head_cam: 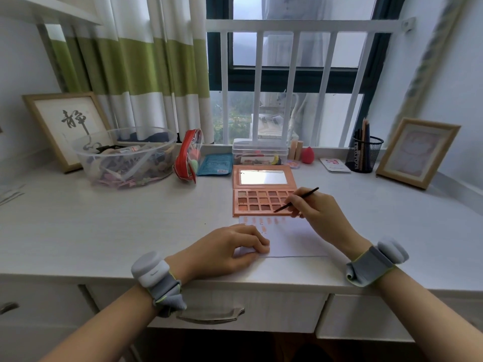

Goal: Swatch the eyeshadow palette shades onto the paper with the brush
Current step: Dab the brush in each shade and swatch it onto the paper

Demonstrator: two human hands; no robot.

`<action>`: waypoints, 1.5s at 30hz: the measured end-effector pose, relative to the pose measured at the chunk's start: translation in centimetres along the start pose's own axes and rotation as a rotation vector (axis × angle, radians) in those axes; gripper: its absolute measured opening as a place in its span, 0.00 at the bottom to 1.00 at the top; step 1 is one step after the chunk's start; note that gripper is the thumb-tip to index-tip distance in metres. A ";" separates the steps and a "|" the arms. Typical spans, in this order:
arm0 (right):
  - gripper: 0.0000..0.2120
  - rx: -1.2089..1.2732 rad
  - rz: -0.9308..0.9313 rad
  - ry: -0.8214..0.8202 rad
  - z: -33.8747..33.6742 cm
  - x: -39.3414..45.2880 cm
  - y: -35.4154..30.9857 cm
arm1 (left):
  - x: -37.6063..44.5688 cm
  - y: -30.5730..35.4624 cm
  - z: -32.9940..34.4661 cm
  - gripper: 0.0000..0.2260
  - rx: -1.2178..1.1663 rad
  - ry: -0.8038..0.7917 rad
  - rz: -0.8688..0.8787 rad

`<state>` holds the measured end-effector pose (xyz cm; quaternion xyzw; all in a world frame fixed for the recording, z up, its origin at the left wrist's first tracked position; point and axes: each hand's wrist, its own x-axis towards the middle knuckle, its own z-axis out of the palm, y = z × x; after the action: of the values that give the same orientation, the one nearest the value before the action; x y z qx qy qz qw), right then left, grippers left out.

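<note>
The eyeshadow palette lies open on the tabletop, just behind the paper. A clear bowl holds mixed small items. The right hand pinches the brush, its tip over the bottom row of shades. The left hand presses the paper with loosely bent fingers.

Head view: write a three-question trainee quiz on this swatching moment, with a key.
1. True or false: the left hand rests on the paper.
2. Where is the tip of the brush held by the right hand?
A. over the bottom row of the eyeshadow palette
B. on the paper
C. in the mesh pen holder
3. Fill in: the swatches run along the paper's ____ edge, next to the palette.

Key: 1 true; 2 A; 3 far.
</note>
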<state>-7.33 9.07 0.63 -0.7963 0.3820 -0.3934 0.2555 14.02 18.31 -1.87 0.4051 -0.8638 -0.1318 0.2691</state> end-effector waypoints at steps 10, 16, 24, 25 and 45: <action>0.08 -0.062 -0.050 -0.096 0.3 -2.0 -0.6 | -0.1 -0.1 0.2 0.10 -0.012 0.017 -0.004; 0.09 0.047 -0.001 -0.126 0.1 -2.2 -0.8 | 0.0 -0.1 0.2 0.11 -0.016 0.020 0.001; 0.09 -0.004 -0.008 -0.116 0.4 -2.1 -0.9 | 0.0 -0.1 0.2 0.09 -0.012 0.015 0.000; 0.09 0.000 -0.003 -0.125 0.3 -2.1 -0.9 | 0.0 -0.1 0.2 0.09 -0.011 0.016 0.001; 0.06 -0.128 -0.185 -0.140 -0.2 -2.7 -1.2 | 0.0 0.1 0.1 0.09 -0.003 0.003 -0.020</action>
<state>-8.05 11.89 0.39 -0.8682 0.3128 -0.3335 0.1927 13.91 18.36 -1.91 0.4136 -0.8589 -0.1352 0.2699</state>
